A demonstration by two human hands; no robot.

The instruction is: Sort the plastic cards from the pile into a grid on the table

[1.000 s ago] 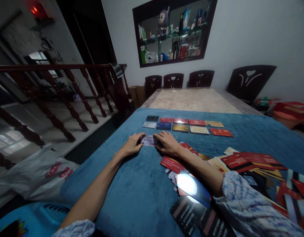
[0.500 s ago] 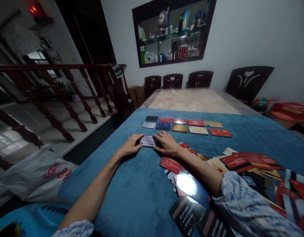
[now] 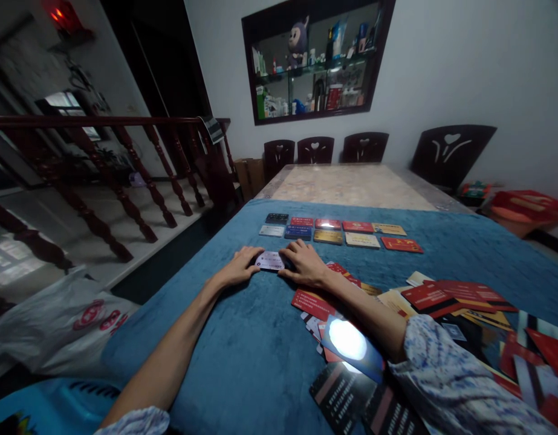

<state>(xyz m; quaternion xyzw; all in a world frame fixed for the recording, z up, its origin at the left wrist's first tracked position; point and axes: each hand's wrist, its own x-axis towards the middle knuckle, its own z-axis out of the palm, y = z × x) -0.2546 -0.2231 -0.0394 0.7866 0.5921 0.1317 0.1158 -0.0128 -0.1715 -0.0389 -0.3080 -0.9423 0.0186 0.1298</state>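
A pale lilac card [image 3: 270, 261] lies on the blue cloth [image 3: 242, 350] between my two hands. My left hand [image 3: 243, 264] grips its left edge with thumb and fingers curled. At its right edge my right hand [image 3: 303, 263] does the same, the forearm passing over part of the loose cards. Just beyond are two rows of cards, among them a blue card [image 3: 298, 233], a gold card [image 3: 327, 237], a cream card [image 3: 362, 240] and a red card [image 3: 401, 244]. Whether the lilac card is one or a small stack, I cannot tell.
Loose cards, such as a red one [image 3: 312, 303] and a black one [image 3: 337, 393], spread across the cloth's right side. Chairs [image 3: 451, 154] stand around the table's far end [image 3: 342, 181]. A white plastic bag [image 3: 61, 326] and a blue plastic seat [image 3: 56, 405] are at lower left.
Both hands stay on the lilac card with hardly any movement. The whole view has shifted slightly.
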